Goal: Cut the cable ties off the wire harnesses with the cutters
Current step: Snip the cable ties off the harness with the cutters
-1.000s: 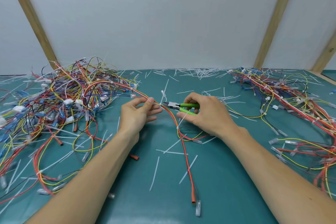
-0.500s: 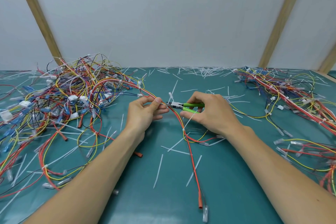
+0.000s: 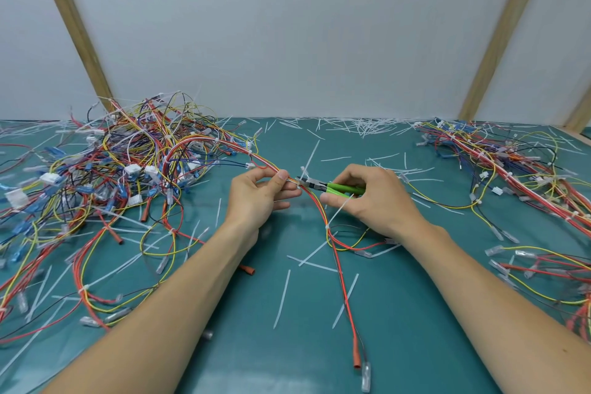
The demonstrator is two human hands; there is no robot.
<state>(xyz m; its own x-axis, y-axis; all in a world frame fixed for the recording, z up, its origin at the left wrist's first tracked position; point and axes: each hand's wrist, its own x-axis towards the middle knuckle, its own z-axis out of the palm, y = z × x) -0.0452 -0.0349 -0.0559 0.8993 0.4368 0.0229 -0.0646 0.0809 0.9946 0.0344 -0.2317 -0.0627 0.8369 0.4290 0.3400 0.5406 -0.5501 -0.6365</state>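
At mid-table, left hand pinches a red-and-yellow wire harness while right hand, gripping green-handled cutters, noses onto a white cable tie; squeezing likely follows.

Teal table mat — work surface; white wall panel behind; slanted wooden struts — left, right.

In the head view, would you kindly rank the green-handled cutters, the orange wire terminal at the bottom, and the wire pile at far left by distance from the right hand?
1. Green-handled cutters: held in the right hand.
2. Orange wire terminal: well below the hand, near the bottom edge.
3. Wire pile: far left, beyond the left hand.
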